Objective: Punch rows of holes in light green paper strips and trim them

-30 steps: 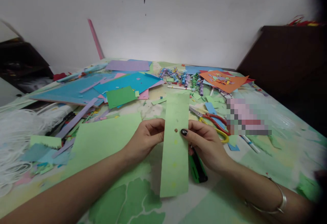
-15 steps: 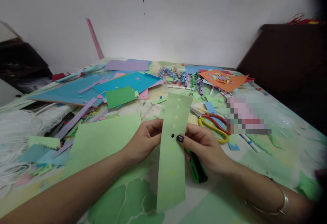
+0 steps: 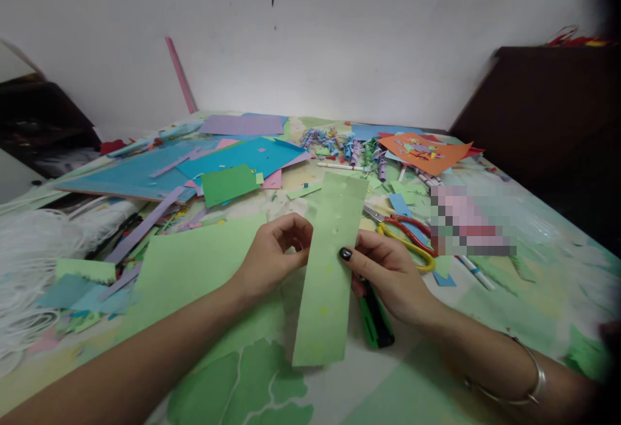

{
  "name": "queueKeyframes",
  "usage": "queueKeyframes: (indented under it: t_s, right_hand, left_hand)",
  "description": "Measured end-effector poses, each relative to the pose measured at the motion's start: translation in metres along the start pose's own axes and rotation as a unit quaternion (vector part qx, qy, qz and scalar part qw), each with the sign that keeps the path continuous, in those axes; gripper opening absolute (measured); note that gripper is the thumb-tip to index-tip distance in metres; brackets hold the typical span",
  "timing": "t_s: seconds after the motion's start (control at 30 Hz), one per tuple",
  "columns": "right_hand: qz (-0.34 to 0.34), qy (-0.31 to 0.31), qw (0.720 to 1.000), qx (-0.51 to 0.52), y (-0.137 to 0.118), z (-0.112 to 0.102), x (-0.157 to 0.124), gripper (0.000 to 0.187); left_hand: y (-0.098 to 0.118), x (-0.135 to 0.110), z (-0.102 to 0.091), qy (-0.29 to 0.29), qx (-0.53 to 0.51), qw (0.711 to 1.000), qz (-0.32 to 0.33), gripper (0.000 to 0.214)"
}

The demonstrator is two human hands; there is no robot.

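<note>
A light green paper strip, dotted with small holes or marks down its middle, is held up between both hands. My right hand pinches its right edge, with the dark-nailed thumb on the front and the fingers behind. At the left edge, my left hand has thumb and index finger closed on the paper, their tips partly hidden behind it. Below my right hand lies a green and black utility knife. Scissors with red and yellow handles rest just beyond. A larger light green sheet lies under my left forearm.
Blue sheets, a green card and purple strips spread over the left and back. White cord is heaped at far left. Curled paper pieces, orange paper and markers lie at back and right.
The strip has shifted up and tilted a little more. A dark spot seen through one hole is no longer visible. My left fingers have arched upward; the right thumb has moved slightly higher.
</note>
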State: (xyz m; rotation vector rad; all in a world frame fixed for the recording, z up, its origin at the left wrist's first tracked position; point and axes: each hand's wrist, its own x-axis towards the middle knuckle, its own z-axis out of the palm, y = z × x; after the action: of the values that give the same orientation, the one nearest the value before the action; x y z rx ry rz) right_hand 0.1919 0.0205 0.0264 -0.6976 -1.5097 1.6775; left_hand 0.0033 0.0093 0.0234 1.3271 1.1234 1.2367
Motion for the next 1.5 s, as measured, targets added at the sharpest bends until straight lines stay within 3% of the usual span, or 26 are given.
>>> queueKeyframes:
  t_s: [0.4, 0.53, 0.8, 1.1, 1.27, 1.37, 1.5]
  right_hand:
    - [0.035, -0.013, 0.999, -0.015, 0.003, 0.000, 0.000, 0.020]
    - [0.041, -0.013, 0.999, -0.018, 0.004, 0.000, 0.000, 0.020]
    - [0.057, -0.021, 0.998, 0.012, 0.004, 0.000, 0.001, 0.021]
    - [0.076, -0.039, 0.994, 0.064, 0.009, 0.000, 0.000, 0.021]
    - [0.057, -0.025, 0.997, 0.037, 0.007, 0.001, -0.001, 0.021]
    - [0.036, 0.015, 0.999, -0.007, 0.005, 0.001, -0.001, 0.020]
    - [0.019, 0.051, 0.998, -0.038, 0.003, 0.002, 0.000, 0.022]
  left_hand:
    - [0.004, -0.003, 0.007, -0.056, -0.081, 0.992, -0.077, 0.022]
    - [0.004, -0.005, 0.008, -0.072, -0.083, 0.992, -0.057, 0.022]
    - [-0.002, -0.009, 0.008, -0.093, -0.036, 0.994, 0.048, 0.019]
    - [0.000, -0.013, 0.011, -0.076, 0.019, 0.995, 0.067, 0.018]
    - [-0.002, -0.009, 0.007, -0.026, 0.028, 0.999, 0.035, 0.017]
    - [0.002, -0.008, 0.006, -0.032, -0.055, 0.998, -0.018, 0.015]
    - [0.004, -0.010, 0.007, -0.074, -0.188, 0.976, -0.084, 0.020]
